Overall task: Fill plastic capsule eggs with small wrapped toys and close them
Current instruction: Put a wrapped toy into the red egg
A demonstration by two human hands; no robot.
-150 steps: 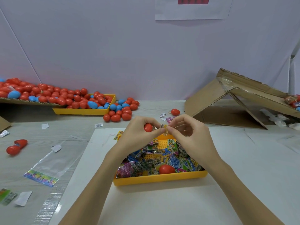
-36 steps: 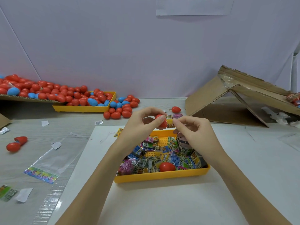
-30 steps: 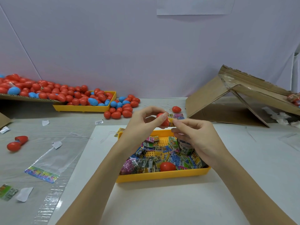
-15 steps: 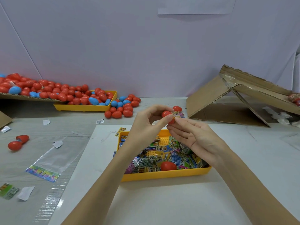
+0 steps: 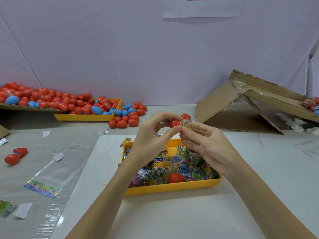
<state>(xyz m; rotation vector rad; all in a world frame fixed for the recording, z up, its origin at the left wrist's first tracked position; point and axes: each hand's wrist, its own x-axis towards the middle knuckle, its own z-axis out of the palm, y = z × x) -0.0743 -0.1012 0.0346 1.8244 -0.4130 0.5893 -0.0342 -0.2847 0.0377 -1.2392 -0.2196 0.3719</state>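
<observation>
My left hand [image 5: 151,140] pinches a red capsule egg [image 5: 174,123] between thumb and fingers, above the far edge of the yellow tray [image 5: 172,188]. A small wrapped toy [image 5: 185,122] sticks out of the egg's right end, with the fingertips of my right hand [image 5: 207,145] touching it. Several wrapped toys [image 5: 165,169] and a red egg half [image 5: 176,177] lie in the tray. Whether the held egg is closed is hidden by my fingers.
A heap of red and blue eggs [image 5: 57,102] fills a second yellow tray [image 5: 86,117] and cardboard at the back left. One open red egg [image 5: 15,155] lies at the left, near clear bags [image 5: 51,173]. A folded cardboard box [image 5: 250,107] stands at the right.
Both hands have risen a little and moved away from me. The toy went from my right fingers into the egg's open end, and my right hand opened out.
</observation>
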